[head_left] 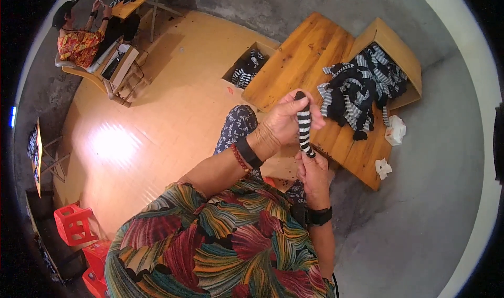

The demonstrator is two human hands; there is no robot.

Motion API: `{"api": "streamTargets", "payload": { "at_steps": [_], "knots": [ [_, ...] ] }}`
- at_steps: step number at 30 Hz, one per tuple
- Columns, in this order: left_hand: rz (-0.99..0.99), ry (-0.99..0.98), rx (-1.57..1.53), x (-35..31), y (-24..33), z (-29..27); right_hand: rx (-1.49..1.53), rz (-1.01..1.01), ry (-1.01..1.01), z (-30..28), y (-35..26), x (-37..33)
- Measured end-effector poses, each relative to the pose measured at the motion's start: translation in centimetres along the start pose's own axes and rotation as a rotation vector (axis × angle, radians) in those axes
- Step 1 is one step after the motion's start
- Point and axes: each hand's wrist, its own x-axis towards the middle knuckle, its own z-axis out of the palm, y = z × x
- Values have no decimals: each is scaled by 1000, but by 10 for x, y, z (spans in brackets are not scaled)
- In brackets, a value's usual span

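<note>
A small black-and-white striped knit sock is stretched upright between my two hands, in front of the near edge of the wooden table. My left hand is closed on its upper black end, thumb across the front. Lower down, my right hand pinches the dark bottom end. Beyond them on the table, a loose heap of black, grey and white striped knitwear spills out of a tipped cardboard box.
Past the wooden table, an open carton on the floor holds more striped pieces. A tissue pack and crumpled tissue lie by the table's right edge. Red stools stand lower left. Another person sits working at the far left.
</note>
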Motion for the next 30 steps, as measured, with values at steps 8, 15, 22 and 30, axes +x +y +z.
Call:
{"api": "streamTargets", "payload": {
  "at_steps": [8, 15, 22, 30],
  "knots": [
    [60, 106, 85, 4, 0, -11, -684, -382, 95, -23, -4, -19],
    [303, 291, 321, 2, -17, 9, -749, -373, 124, -13, -8, -17],
    [314, 357, 303, -9, -32, 15, -582, -484, 106, 3, -6, 0],
    [-59, -70, -128, -9, -16, 14, 431, 101, -305, 2, 1, -5]
  ]
}}
